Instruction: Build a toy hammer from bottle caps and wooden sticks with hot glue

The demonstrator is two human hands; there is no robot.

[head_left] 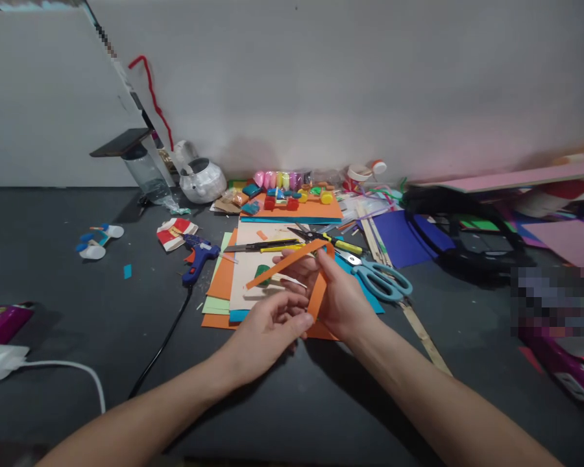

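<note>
A narrow orange paper strip (292, 261), folded or bent at its top, is between my two hands above the stacked craft paper. My right hand (345, 299) is closed around the bend, thumb pressed on it. Lower down, my left hand (272, 327) pinches the strip's near part between thumb and fingers. One long end of the strip points freely to the left. Behind it, a small green piece (261, 275) rests on the beige sheet (243, 259), near a pale pointed stick (289, 280) partly hidden by my fingers. Blue-handled scissors (382, 279) lie beside my right hand.
A blue glue gun (199, 256) with a black cord lies left of the paper. A box cutter (263, 246) and pliers (338, 243) lie beyond my hands. Farther back are a silver pot (202, 181) and small toy vehicles (281, 201). A black ring-shaped object (460, 259) is right.
</note>
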